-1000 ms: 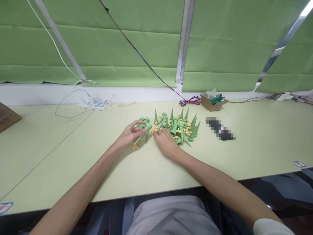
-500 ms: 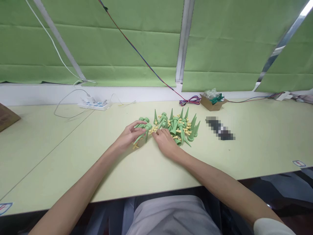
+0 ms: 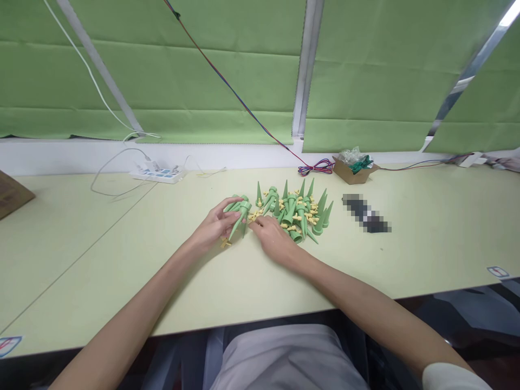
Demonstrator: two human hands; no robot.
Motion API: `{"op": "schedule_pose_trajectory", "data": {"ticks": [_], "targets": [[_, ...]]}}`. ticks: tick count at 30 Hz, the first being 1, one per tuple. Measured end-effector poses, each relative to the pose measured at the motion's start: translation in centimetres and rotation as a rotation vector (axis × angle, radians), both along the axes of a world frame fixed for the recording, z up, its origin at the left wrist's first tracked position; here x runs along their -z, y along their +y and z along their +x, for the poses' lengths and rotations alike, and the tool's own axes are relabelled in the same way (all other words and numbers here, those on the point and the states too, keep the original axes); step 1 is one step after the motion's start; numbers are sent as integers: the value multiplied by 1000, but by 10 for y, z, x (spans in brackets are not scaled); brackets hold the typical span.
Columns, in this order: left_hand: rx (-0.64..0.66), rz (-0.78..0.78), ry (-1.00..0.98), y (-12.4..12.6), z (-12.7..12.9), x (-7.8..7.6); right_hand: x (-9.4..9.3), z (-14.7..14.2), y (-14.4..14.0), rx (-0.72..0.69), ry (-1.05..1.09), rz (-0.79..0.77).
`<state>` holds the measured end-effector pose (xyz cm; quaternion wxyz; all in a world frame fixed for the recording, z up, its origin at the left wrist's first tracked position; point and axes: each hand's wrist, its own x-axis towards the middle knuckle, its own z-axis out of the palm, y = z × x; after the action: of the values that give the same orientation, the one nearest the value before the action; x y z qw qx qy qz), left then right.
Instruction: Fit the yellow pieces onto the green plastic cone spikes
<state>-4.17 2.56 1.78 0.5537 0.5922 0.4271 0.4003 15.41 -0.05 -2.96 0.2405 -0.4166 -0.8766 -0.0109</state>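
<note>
My left hand is closed around a green plastic watering spike, whose pointed end slants down toward me. More green spikes stand or lie just behind those fingers. A small yellow valve piece rests on the table below my left hand. Just to the right, my right hand has its fingers curled together beside some yellow valves; what is between the fingertips is hidden. Beyond it spreads a pile of green spikes with yellow valves, some upright and some lying down.
A blurred dark object lies right of the pile. Behind it stand a small cardboard box with plastic and green material, and a coiled red-blue cable. A white power strip with cords sits at back left.
The spike in my left hand has turned, its tip swinging right into a steeper slant. My right fingertips have shifted slightly left and down, closer to that spike.
</note>
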Motion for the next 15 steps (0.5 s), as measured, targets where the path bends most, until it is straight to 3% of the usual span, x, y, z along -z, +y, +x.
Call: {"op": "schedule_pose_trajectory", "data": {"ticks": [4,7,15], "targets": [[46,-9,-24,0,0,3,-2,7,7,-126,436,-47],[58,-32,-43,-1,2,3,-4,10,9,-132,674,-32],[59,-99,-55,-3,6,7,-7,7,6,-125,882,-169]]}}
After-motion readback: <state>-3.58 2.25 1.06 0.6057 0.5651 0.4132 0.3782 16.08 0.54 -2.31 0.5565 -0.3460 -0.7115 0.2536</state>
